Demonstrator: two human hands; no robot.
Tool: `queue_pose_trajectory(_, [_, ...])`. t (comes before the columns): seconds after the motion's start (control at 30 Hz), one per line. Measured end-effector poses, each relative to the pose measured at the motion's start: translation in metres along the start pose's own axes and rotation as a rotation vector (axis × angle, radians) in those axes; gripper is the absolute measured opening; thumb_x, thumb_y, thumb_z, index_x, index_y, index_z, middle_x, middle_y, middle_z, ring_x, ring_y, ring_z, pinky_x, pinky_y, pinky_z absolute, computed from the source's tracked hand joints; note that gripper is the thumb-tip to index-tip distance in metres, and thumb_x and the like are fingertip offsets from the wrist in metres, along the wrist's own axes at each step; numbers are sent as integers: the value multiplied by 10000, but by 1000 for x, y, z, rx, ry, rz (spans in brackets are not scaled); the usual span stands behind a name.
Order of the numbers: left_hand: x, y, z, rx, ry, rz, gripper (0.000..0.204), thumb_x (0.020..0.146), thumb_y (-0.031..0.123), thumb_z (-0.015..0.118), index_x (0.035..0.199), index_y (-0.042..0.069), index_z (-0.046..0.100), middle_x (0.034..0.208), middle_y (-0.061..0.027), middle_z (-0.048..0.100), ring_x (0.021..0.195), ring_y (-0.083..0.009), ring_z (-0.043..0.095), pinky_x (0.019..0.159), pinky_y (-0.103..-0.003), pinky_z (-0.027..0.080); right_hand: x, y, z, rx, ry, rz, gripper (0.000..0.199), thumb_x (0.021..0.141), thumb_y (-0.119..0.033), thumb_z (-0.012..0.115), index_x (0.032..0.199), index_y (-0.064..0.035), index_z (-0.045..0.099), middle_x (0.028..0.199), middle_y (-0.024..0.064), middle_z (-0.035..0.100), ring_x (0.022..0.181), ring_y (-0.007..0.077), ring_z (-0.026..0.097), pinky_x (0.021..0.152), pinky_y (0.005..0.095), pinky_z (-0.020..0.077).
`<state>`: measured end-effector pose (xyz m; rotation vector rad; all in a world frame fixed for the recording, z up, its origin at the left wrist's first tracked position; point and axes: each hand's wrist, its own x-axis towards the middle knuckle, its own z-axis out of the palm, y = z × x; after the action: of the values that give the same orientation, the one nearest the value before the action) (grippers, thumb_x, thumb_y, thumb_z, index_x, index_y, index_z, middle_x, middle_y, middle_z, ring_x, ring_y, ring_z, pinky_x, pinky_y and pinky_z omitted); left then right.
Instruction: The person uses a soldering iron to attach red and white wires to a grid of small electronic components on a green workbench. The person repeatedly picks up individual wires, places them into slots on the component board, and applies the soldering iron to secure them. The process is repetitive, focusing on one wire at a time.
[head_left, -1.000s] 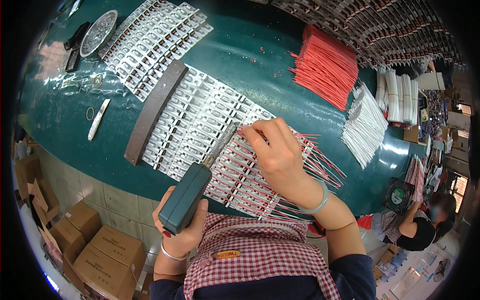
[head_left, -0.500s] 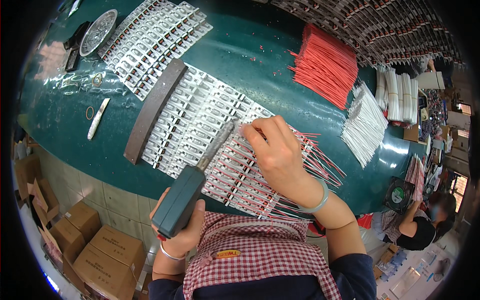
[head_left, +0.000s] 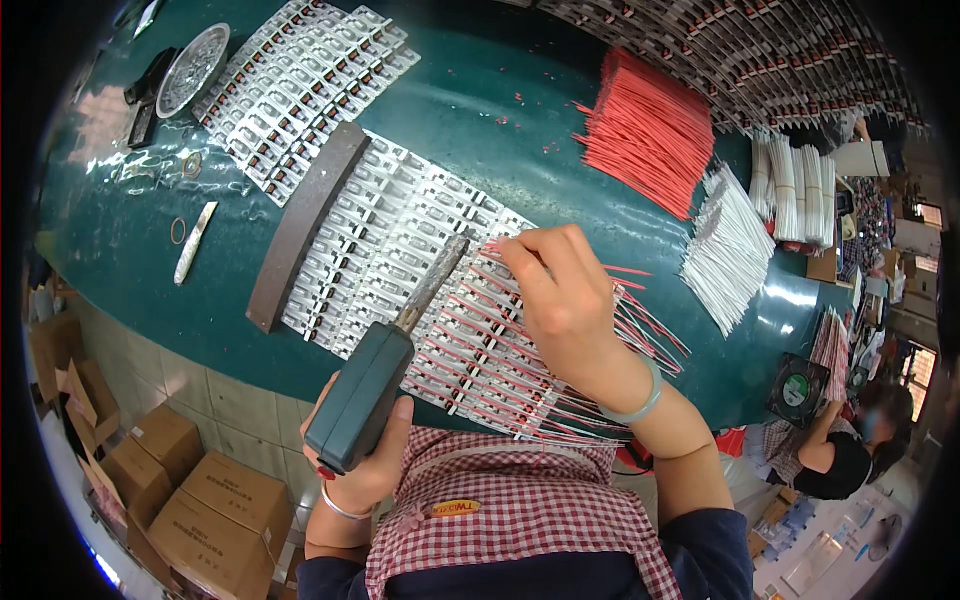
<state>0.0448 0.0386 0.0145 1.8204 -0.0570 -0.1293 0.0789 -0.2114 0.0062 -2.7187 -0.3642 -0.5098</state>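
Two hands worked over the green surface [head_left: 520, 130], and we took the dark metal bar [head_left: 305, 225] lying on it as our landmark. The surface's near edge curved just below the bar's lower end, with cardboard boxes [head_left: 200, 500] on the floor beyond it. Open green room lay left of the bar, holding only a small pale knife-like tool [head_left: 193, 243] and a rubber band [head_left: 177, 231], and a wider bare stretch lay up and right of the bar toward the bundle of red wires [head_left: 645, 130]. White wires [head_left: 730, 250] lay farther right still.

Our left hand [head_left: 365, 460] had its fingers clamped round the green handle of the soldering gun [head_left: 365, 405], which sat right of the bar's lower end. The gun's long axis ran from lower left to upper right, roughly parallel to the bar, its metal tip [head_left: 440, 280] pointing up and right onto the sheet of white parts [head_left: 400, 240]. Our right hand [head_left: 565, 300] rested farther right, its fingers pinched together on thin red leads [head_left: 500, 335] at the wired rows.

Against the frame half a second before, the gun sat slightly higher and its tip had drawn nearer the right fingertips; the right hand had hardly shifted.
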Motion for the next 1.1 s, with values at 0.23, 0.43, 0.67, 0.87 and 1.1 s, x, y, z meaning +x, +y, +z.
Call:
queue_pose_trajectory(0.23, [6,0,3,82,-97,64,246,758,-39,760,996,-65,707,917,-157,690,739,-245,679,665,-309,539,2,-1,0,-14,-28,9,342,673,16,676,1013,60,675,956,124,605,860,271,591,684,359,524])
queue_pose_trajectory(0.43, [10,3,6,95,-113,67,216,772,-42,755,981,-51,702,898,-143,679,721,-237,665,649,-303,528,5,0,0,-26,-41,-7,309,699,-9,681,1001,57,680,940,112,600,861,258,587,692,349,524])
queue_pose_trajectory(0.67, [8,-2,8,83,-95,48,215,780,-33,760,985,-52,697,883,-127,672,707,-217,650,641,-298,519,6,-1,2,-37,-41,-10,269,706,-13,686,967,51,683,920,105,592,837,247,575,664,339,517])
queue_pose_trajectory(0.87, [-3,-3,2,36,-61,-110,275,776,-5,781,1037,-55,710,948,-154,709,776,-244,700,693,-309,550,7,-1,2,-47,-33,-15,238,706,-10,689,935,52,675,909,106,590,827,247,573,649,341,516])
queue_pose_trajectory(1.1, [2,0,2,34,-20,14,308,770,9,795,1060,-59,715,1001,-178,726,819,-272,725,745,-332,571,6,-1,1,-38,-52,2,281,702,-13,689,973,57,676,916,111,593,841,258,579,679,349,519])
